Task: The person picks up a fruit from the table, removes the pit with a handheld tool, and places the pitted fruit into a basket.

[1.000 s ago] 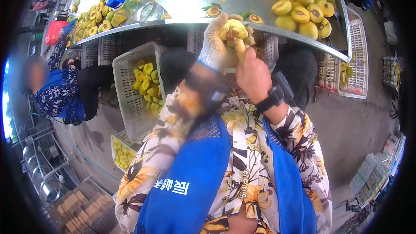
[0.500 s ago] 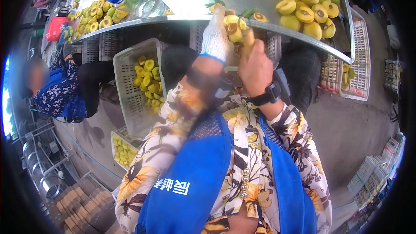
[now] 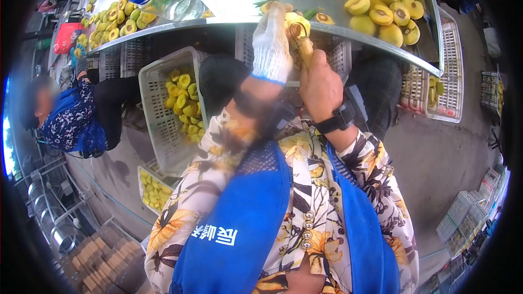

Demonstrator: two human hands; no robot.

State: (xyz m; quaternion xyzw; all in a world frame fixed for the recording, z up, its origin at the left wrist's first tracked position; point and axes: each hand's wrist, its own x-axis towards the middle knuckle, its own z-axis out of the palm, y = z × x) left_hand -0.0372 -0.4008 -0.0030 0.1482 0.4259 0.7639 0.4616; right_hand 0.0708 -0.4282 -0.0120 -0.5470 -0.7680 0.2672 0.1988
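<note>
My left hand [image 3: 272, 43], in a white knit glove, is closed around a yellow peach half [image 3: 296, 18] at the front edge of the metal table. My right hand [image 3: 321, 87] is bare and grips a wooden-handled pitting knife [image 3: 306, 50]. Its curved end meets the cut face of the peach, over the brown pit area. Green leaves and a loose peach half [image 3: 325, 18] lie on the table just beyond my hands.
The metal table [image 3: 239, 1] bears peach piles [image 3: 384, 13] at right and left, plus a blue-capped water bottle [image 3: 169, 0]. A white crate [image 3: 171, 149] of peach halves stands below left; another crate [image 3: 449, 71] is at right. A person [image 3: 73, 114] sits at the left.
My left hand has turned the peach half slightly, and the knife's end now sits against its cut face. The whole view has shifted a little.
</note>
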